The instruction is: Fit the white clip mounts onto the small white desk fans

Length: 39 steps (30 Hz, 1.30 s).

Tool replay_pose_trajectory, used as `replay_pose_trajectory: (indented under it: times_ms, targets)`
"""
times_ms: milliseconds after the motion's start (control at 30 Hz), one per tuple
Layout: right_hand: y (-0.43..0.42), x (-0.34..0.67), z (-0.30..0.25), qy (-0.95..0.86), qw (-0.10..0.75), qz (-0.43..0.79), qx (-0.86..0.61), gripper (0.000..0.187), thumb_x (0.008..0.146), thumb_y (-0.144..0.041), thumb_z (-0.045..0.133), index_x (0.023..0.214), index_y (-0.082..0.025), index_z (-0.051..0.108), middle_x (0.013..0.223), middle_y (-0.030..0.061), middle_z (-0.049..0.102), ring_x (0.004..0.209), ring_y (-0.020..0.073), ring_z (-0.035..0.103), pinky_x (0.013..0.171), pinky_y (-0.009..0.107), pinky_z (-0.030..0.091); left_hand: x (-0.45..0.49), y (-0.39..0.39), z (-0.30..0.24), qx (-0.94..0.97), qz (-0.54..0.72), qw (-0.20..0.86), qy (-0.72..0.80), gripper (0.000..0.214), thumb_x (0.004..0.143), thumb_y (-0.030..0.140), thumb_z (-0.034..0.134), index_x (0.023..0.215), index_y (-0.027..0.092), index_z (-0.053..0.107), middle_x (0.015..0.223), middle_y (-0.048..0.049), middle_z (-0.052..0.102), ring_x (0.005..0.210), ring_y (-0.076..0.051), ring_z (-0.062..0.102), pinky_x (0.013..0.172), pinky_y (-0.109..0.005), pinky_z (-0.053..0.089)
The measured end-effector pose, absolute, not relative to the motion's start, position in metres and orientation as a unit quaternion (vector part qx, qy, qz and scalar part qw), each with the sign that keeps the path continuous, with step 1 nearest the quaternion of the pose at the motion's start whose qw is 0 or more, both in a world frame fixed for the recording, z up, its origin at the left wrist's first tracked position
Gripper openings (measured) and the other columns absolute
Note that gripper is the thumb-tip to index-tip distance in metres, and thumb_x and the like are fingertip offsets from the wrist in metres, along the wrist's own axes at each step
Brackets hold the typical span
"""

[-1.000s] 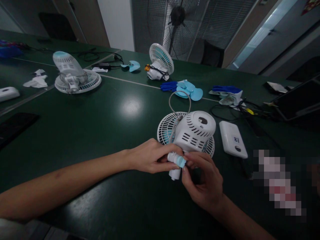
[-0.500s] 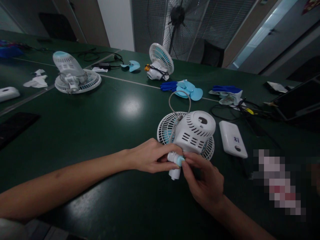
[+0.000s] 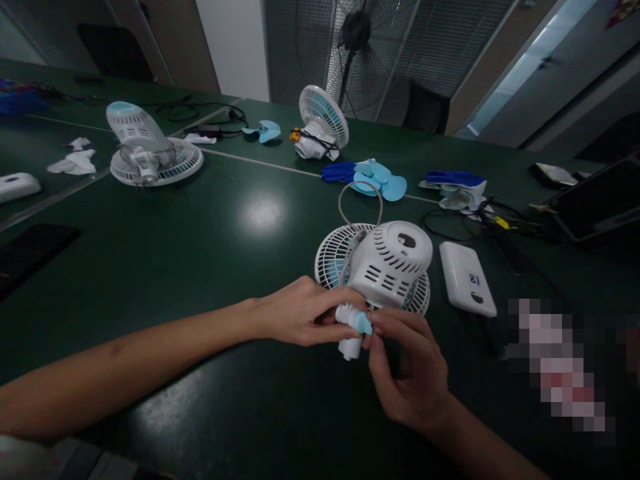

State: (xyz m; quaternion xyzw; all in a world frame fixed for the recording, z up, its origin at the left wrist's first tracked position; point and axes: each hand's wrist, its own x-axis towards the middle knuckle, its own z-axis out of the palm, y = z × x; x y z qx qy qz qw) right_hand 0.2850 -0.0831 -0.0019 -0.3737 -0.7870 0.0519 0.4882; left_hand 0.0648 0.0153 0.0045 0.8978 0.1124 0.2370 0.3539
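– So, where is the fan (image 3: 393,263), and how does it lie?

– Right of centre on the dark green worktop (image 3: 225,267), face down: its round white grille (image 3: 331,257) is underneath, its vented motor housing on top. Probably the wide grille makes a steady rest and leaves the neck joint (image 3: 344,313) towards the person.

– And each hand's grip?

– The left hand (image 3: 307,313) pinches the white neck joint between thumb and finger, seemingly to brace it. The right hand (image 3: 413,370) is opposite, thumb and forefinger bent at the light-blue knob (image 3: 363,323) on the joint's end; whether they press it or sit just beside it, I cannot tell.

– Why use both?

– One hand likely stops the joint rolling while the other attends to the knob.

– What lies around?

– A flat white plastic part (image 3: 466,277) just right of the fan, and light-blue blades (image 3: 377,181) beyond it, perhaps set aside to leave elbow room.
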Motion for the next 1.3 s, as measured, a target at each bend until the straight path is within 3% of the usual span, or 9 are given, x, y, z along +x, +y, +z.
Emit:
replay_pose_trajectory:
  times_ms: [267, 433, 1000, 1300]
  targets:
    - [-0.0798, 0.2850, -0.0033, -0.794, 0.486, 0.076, -0.358, 0.063, 0.084, 0.003, 0.060, 0.142, -0.022, 0.054, 0.117, 0.0084, 0.068, 0.102, 0.0226, 0.071, 0.083, 0.037, 0.065, 0.0653, 0.0153, 0.0057, 0.898, 0.241, 0.351, 0.112, 0.033, 0.105, 0.041, 0.058, 0.127, 0.018, 0.053, 0.069, 0.0051, 0.060, 0.056, -0.009, 0.057, 0.054, -0.020, 0.043]
    - [-0.0802, 0.2850, -0.0048, -0.786, 0.486, 0.088, -0.372, 0.062, 0.085, 0.002, 0.061, 0.141, -0.023, 0.054, 0.118, 0.0078, 0.066, 0.101, 0.0220, 0.068, 0.079, 0.035, 0.063, 0.0651, 0.0157, 0.0048, 0.901, 0.240, 0.346, 0.109, 0.034, 0.105, 0.042, 0.056, 0.129, 0.018, 0.052, 0.070, 0.0045, 0.061, 0.057, -0.009, 0.058, 0.053, -0.021, 0.044]
    - [-0.0793, 0.2830, -0.0004, -0.770, 0.483, 0.088, -0.408, 0.046, 0.087, -0.006, 0.065, 0.130, -0.022, 0.059, 0.104, 0.0046, 0.065, 0.073, 0.0150, 0.064, 0.057, 0.029, 0.059, 0.0650, 0.0149, 0.0046, 0.904, 0.235, 0.337, 0.119, 0.036, 0.106, 0.045, 0.055, 0.130, 0.018, 0.053, 0.072, 0.0037, 0.063, 0.058, -0.010, 0.059, 0.054, -0.021, 0.045]
    - [-0.0790, 0.2824, 0.0020, -0.769, 0.478, 0.071, -0.419, 0.038, 0.090, -0.007, 0.067, 0.125, -0.021, 0.061, 0.095, 0.0018, 0.066, 0.065, 0.0121, 0.065, 0.058, 0.029, 0.058, 0.0652, 0.0154, 0.0038, 0.902, 0.230, 0.347, 0.118, 0.037, 0.105, 0.043, 0.058, 0.131, 0.018, 0.053, 0.072, 0.0041, 0.062, 0.058, -0.010, 0.058, 0.055, -0.021, 0.044]
